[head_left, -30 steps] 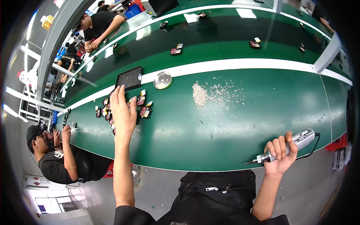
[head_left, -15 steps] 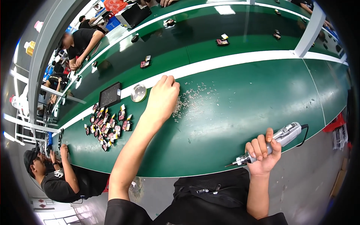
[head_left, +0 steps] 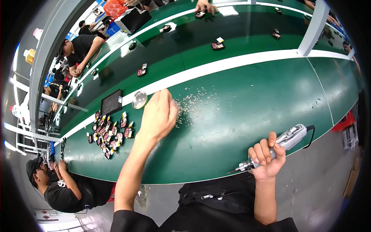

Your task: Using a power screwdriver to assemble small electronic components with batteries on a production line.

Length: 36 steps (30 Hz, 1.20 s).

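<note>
My left hand (head_left: 159, 116) reaches over the green table (head_left: 239, 112), fingers curled together at the edge of a scatter of small pale screws (head_left: 193, 106); whether it pinches one I cannot tell. My right hand (head_left: 266, 154) is near the table's front edge, wrapped around a grey electric screwdriver (head_left: 278, 145) whose tip points left and whose black cable trails off to the right. A pile of small red and black parts (head_left: 110, 133) lies to the left of my left arm.
A round metal dish (head_left: 139, 99) and a black tray (head_left: 111, 103) sit by the white stripe (head_left: 232, 65). More small parts lie on the far belt. A person in black (head_left: 58, 185) sits at my left; others work across the table.
My left hand has moved right, from the pile of small parts to the scattered screws, and its fingers have closed. My right hand has kept hold of the screwdriver.
</note>
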Each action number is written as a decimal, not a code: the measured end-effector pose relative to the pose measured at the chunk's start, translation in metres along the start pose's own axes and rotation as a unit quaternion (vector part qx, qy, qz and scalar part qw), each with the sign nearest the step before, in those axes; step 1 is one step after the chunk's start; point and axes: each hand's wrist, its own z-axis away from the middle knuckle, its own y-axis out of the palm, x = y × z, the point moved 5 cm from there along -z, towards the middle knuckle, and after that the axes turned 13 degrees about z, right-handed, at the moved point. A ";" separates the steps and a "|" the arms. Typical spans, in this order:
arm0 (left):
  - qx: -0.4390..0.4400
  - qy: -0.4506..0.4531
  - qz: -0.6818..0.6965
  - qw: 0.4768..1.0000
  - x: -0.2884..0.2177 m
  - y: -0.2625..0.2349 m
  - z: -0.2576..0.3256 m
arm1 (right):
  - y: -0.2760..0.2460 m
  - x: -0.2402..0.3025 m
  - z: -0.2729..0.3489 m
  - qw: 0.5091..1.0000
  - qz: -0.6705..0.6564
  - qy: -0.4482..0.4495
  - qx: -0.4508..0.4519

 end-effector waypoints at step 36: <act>-0.010 -0.158 0.681 0.715 -0.094 0.066 0.122 | 0.065 0.008 -0.008 0.990 0.065 -0.114 0.051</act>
